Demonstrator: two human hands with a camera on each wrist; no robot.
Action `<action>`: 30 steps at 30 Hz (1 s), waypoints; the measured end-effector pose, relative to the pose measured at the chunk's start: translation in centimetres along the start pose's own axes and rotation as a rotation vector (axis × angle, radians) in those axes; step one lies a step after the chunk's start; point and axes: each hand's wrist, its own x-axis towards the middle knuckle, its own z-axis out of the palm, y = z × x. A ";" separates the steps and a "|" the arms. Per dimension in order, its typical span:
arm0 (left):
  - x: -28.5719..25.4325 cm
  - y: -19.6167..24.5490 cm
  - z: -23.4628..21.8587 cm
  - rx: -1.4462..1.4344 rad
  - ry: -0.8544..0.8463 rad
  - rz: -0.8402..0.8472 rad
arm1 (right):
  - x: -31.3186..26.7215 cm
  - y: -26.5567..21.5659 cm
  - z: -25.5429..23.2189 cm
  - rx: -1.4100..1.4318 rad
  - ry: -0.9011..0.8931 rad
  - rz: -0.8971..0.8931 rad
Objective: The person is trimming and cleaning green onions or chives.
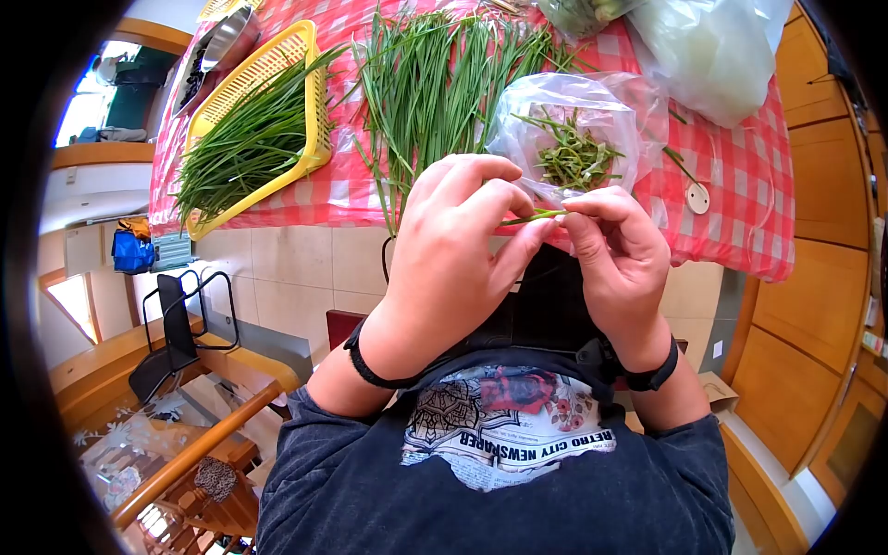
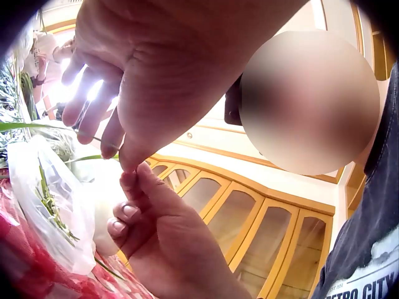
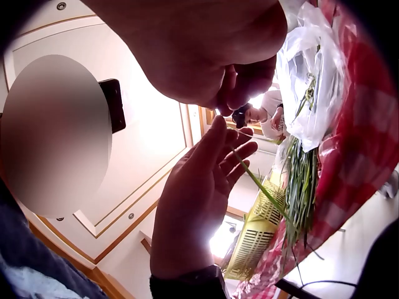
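Note:
Both hands meet over the near edge of the table at a thin green chive stalk (image 1: 535, 217). My left hand (image 1: 453, 236) holds it between thumb and fingers. At its end, my right hand (image 1: 622, 245) pinches it with thumb and forefinger. In the right wrist view the chive leaf (image 3: 265, 192) trails down from the left hand. Just beyond the hands, a clear plastic bag (image 1: 518, 106) stands open with trimmed scraps (image 1: 575, 155) inside. Left of it lies a spread pile of long chives (image 1: 425, 88). More chives (image 1: 250, 139) fill a yellow basket (image 1: 320, 120).
A red-and-white checked cloth (image 1: 740, 176) covers the table. Large pale plastic bags (image 1: 712, 55) stand at the back right, a metal bowl (image 1: 231, 39) at the back left. Loose stalks and a round white tag (image 1: 697, 198) lie on the right. Another person (image 3: 269, 115) is across the table.

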 end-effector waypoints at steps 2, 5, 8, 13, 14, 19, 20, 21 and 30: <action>-0.1 0.0 0.0 -0.049 -0.042 -0.016 | 0.0 0.0 0.0 0.002 -0.002 -0.011; 0.0 0.1 0.2 -0.139 -0.044 -0.057 | 0.0 0.0 0.2 0.010 -0.001 -0.020; -0.1 -0.1 0.3 -0.171 -0.053 -0.054 | 0.0 -0.1 0.1 -0.004 -0.006 -0.022; -0.1 -0.3 0.1 -0.181 -0.066 -0.053 | 0.1 -0.3 0.1 -0.005 0.000 -0.043; -0.1 -0.4 0.0 -0.178 -0.070 -0.049 | 0.1 -0.5 0.0 -0.010 -0.008 -0.018; -0.3 -0.9 -0.5 -0.150 -0.075 -0.060 | -0.2 -0.1 -0.5 -0.011 -0.011 0.020; -0.3 -1.1 -0.7 -0.134 -0.067 -0.066 | -0.2 0.0 -0.8 -0.013 -0.001 0.028; -0.4 -1.4 -0.9 -0.134 -0.067 -0.066 | -0.2 0.0 -1.0 -0.015 0.009 0.037; -1.7 -3.8 -3.0 0.029 -0.084 -0.050 | -0.4 0.3 -2.9 0.102 0.072 0.116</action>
